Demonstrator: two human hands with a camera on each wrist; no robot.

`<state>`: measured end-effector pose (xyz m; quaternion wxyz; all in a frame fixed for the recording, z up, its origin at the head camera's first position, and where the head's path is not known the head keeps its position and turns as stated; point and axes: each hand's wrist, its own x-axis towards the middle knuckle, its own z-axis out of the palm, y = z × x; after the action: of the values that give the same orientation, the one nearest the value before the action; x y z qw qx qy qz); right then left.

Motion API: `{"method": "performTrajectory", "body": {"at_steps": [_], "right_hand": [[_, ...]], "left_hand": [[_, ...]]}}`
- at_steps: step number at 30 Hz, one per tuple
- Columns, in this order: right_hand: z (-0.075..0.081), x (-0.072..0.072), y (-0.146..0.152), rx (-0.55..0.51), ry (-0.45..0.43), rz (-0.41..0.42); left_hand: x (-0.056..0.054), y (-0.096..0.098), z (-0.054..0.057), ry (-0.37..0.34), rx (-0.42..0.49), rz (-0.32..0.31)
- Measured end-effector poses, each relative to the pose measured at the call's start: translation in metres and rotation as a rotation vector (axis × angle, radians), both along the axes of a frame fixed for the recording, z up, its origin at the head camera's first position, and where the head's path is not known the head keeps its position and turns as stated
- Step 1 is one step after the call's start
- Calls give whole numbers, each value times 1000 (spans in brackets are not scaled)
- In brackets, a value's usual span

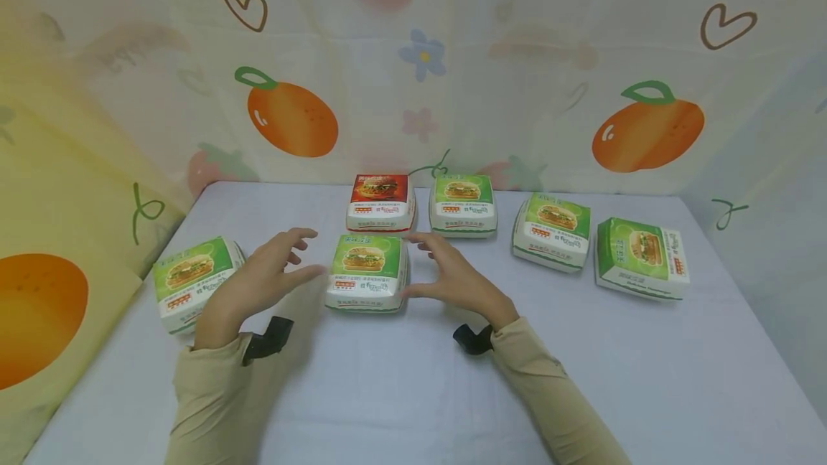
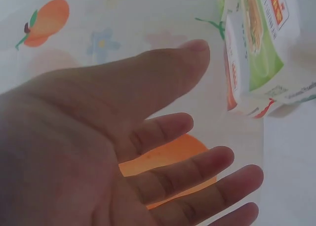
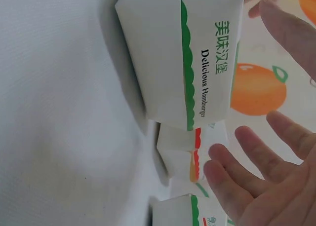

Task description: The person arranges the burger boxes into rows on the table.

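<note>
A green-and-white hamburger box [image 1: 367,271] lies on the white-covered table between the two hands. My left hand [image 1: 263,280] is to its left, apart from it, with thumb and fingers spread and holding nothing; the left wrist view shows this palm [image 2: 98,152] uncovered. On the box's right side is my right hand [image 1: 457,277], fingers loosely extended and its thumb close to the box's edge; whether it touches is unclear. The right wrist view shows the box's side wall [image 3: 168,58], printed "Delicious Hamburger". Just behind it stands a red-topped hamburger box [image 1: 381,203].
Another green box [image 1: 462,205] sits beside the red one at the back. Two more, a tilted green box [image 1: 554,232] and a turned green box [image 1: 642,258], lie to the right. One green box [image 1: 194,282] is partly hidden behind the left hand. A printed curtain [image 1: 517,113] hangs behind the table.
</note>
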<state>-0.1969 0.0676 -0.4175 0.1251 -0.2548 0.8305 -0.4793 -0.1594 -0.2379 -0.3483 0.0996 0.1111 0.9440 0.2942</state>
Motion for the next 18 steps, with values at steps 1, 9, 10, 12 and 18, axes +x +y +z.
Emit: {"method": "performTrajectory", "body": {"at_steps": [1, 9, 10, 12, 18], "right_hand": [[0, 0, 0, -3, 9, -2], [6, 4, -3, -28, 52, -28], [7, 5, -4, -35, 56, -28], [8, 6, -5, -50, 64, -27], [10, 10, -11, -73, 92, 1]], "left_hand": [[0, -2, 1, 5, 4, 2], [0, -19, 0, 11, 9, 39], [-1, -20, 0, 14, 11, 41], [-1, -24, 0, 22, 10, 45], [0, -32, 1, 24, 16, 76]]}}
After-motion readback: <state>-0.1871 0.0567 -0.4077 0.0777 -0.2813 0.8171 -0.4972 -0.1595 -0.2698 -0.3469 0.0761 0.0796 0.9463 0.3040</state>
